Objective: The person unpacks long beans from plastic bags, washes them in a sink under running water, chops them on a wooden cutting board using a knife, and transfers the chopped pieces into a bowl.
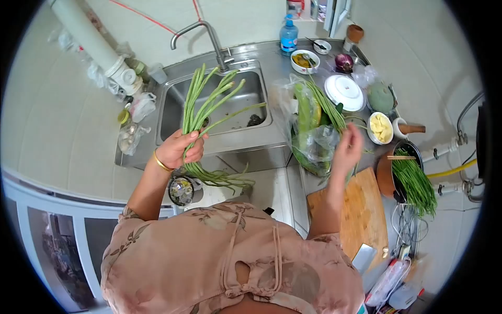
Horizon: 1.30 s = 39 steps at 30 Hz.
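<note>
My left hand (183, 150) is wrapped round a bunch of long green beans (194, 104), in front of the sink. Their upper ends fan out over the basin, and the lower ends hang below my fist toward the floor. More long beans (328, 107) lie across a clear plastic bag of green vegetables (312, 118) on the counter to the right. My right hand (349, 149) is raised at the near end of those beans, its fingers blurred and partly curled, so I cannot tell whether it grips them.
The steel sink (170, 112) has a tap (209, 39) behind it. Right of the bag stand a white plate (345, 93), a bowl of yellow pieces (380, 128) and a pot of thin green stalks (413, 175). A cutting board (361, 214) lies nearer, and a bin (182, 191) stands below.
</note>
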Tool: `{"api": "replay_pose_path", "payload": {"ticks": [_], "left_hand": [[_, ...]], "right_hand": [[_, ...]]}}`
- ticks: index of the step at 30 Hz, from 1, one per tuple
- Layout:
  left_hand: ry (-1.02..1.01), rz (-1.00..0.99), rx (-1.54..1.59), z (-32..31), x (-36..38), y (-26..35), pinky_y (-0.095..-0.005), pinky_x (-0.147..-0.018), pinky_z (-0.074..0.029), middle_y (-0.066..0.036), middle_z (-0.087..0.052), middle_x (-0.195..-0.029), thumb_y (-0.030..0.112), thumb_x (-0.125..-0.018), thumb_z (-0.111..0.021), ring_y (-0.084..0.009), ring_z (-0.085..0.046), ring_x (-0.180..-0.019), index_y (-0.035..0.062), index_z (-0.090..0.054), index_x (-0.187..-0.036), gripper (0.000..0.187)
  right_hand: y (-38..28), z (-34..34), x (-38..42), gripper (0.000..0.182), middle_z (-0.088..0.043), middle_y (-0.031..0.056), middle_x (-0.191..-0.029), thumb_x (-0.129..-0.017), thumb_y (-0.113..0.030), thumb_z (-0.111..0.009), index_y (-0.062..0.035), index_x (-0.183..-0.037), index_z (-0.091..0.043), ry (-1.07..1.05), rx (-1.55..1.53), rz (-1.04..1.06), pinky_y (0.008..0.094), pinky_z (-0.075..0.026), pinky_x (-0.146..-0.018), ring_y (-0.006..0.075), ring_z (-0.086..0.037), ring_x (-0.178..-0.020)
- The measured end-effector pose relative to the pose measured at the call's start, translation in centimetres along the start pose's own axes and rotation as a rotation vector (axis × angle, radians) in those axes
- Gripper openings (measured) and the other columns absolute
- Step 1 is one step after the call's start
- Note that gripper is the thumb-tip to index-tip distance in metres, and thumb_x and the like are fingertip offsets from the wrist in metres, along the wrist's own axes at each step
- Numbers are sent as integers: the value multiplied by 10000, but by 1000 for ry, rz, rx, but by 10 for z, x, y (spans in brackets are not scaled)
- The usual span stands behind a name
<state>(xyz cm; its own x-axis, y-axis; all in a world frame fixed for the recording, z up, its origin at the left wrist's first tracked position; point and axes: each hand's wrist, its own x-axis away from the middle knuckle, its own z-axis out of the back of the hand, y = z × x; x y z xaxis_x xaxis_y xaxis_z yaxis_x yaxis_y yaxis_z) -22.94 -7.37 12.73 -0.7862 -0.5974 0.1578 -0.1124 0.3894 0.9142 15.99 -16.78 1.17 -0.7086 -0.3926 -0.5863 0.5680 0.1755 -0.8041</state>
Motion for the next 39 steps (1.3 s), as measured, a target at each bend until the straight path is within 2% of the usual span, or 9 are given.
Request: {"api": "replay_pose_path", "payload": {"ticks": [4, 10, 13, 16, 19, 23, 28, 34, 39], "left_hand": [[-39, -38, 31, 1, 10, 7, -228, -413, -288, 11, -407, -520, 279, -934, -443, -85, -346, -389, 47, -519, -1015, 257], [-48, -25, 51, 9, 36, 12, -229, -413, -292, 11, -404, -519, 270, -934, -447, -86, -349, -391, 24, -514, -1013, 267], [-75, -32, 54, 32, 45, 17, -233, -413, -290, 11, -401, -511, 263, -930, -453, -89, -347, -389, 23, -522, -1009, 262], [-112, -32, 37, 63, 56, 26, -239, -414, -288, 10, -400, -495, 251, -917, -472, -94, -348, -387, 40, -545, -992, 236], [-70, -24, -21, 101, 66, 45, -238, -409, -286, 1, -398, -488, 209, -888, -521, -97, -354, -389, 17, -547, -963, 208], [4, -31, -73, 169, 80, 77, -233, -395, -284, 5, -389, -482, 154, -841, -575, -92, -348, -377, -17, -537, -922, 193], [-52, -4, -24, 235, 91, 95, -228, -385, -274, 6, -388, -482, 146, -830, -583, -86, -351, -376, -19, -539, -889, 181], [-65, 49, -1, 280, 94, 100, -229, -375, -269, 7, -386, -481, 117, -823, -579, -80, -343, -371, -24, -536, -879, 158], [-46, 63, 5, 292, 101, 102, -227, -369, -264, 4, -390, -481, 111, -825, -582, -80, -341, -368, -24, -540, -876, 151]], "right_hand": [[-113, -45, 31, 253, -574, 120, -1076, -836, -6, -531, -9, -1087, -564, -524, -548, -84, 241, -480, -721, 195, -595, -915], [-165, -80, 21, 300, -544, 154, -1002, -827, -15, -520, -17, -1126, -542, -593, -57, 724, 325, -472, -651, 285, -561, -812], [-181, -95, 31, 207, -531, 152, -857, -805, -24, -518, 2, -1005, -562, -662, 68, 822, 375, -444, -631, 305, -528, -741], [-215, -118, 45, 199, -546, 152, -881, -748, -31, -578, 11, -942, -567, -842, 147, 255, 346, -457, -628, 313, -554, -774], [-211, -164, 59, 163, -535, 156, -826, -755, -73, -584, 1, -897, -556, -720, 339, 776, 374, -444, -624, 327, -543, -758], [-243, -246, 80, 124, -535, 159, -723, -756, -65, -555, 14, -851, -546, -654, 220, 559, 369, -445, -611, 304, -547, -683], [-247, -296, 60, 173, -481, 22, -631, -833, -142, -434, -29, -750, -536, -571, -920, -792, 227, -286, -422, 88, -427, -496], [-309, -325, 74, 199, -435, 28, -672, -858, -100, -476, -2, -991, -587, -875, -660, -537, 227, -332, -482, 109, -446, -564], [-338, -347, 71, 258, -495, 109, -800, -798, -64, -544, -5, -1048, -573, -996, 167, 672, 331, -440, -576, 264, -524, -659]]}}
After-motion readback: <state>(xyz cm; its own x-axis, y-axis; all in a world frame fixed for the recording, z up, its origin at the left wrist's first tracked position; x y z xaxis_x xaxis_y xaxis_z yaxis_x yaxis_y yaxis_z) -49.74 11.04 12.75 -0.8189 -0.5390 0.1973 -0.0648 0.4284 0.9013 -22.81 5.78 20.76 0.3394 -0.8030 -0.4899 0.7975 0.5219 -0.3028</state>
